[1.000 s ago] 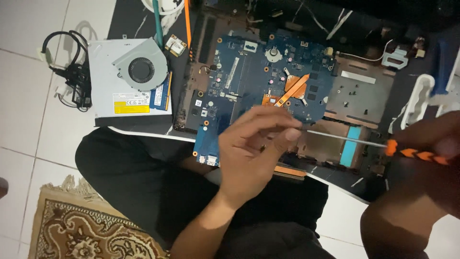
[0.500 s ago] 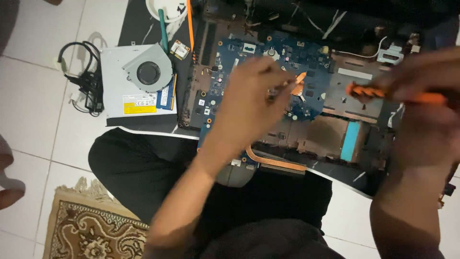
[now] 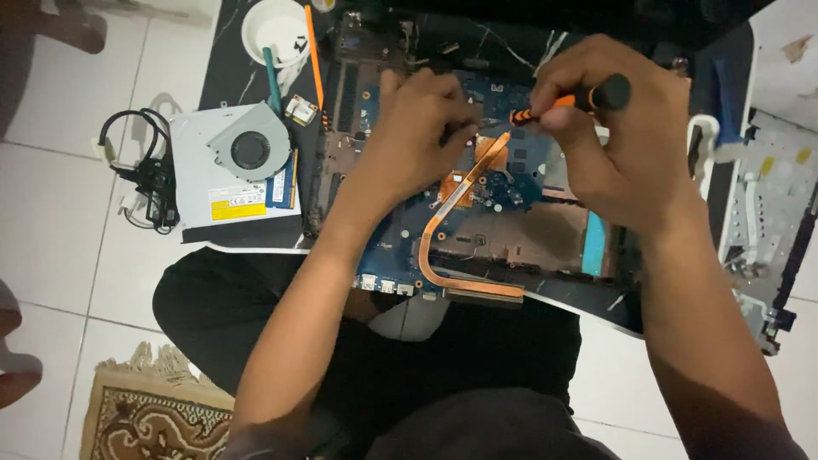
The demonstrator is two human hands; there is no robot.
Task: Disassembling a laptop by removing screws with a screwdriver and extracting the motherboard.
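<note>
Rug: a patterned rug lies on the tiled floor at 7 o'clock, just left of the person's dark-clothed lap.
Cables: a black cable bundle sits at 9 o'clock, touching the left edge of the drive.
Drive and fan: a silver optical drive carries a round cooling fan on top, with a blue memory stick at its right edge.
Bowl: a white bowl stands at 11 o'clock, a green tool leaning from it.
Left hand: the left hand rests on the blue motherboard at 12 o'clock, fingers curled together at the screwdriver's tip; whether they pinch a screw I cannot tell.
Heat pipe: a copper heat pipe curves across the board toward 6 o'clock.
Right hand: the right hand, at 1 o'clock, has its fingers pinching an orange-and-black screwdriver, which lies nearly level, tip pointing left over the board.
Panel: a pale laptop panel lies at 3 o'clock.
</note>
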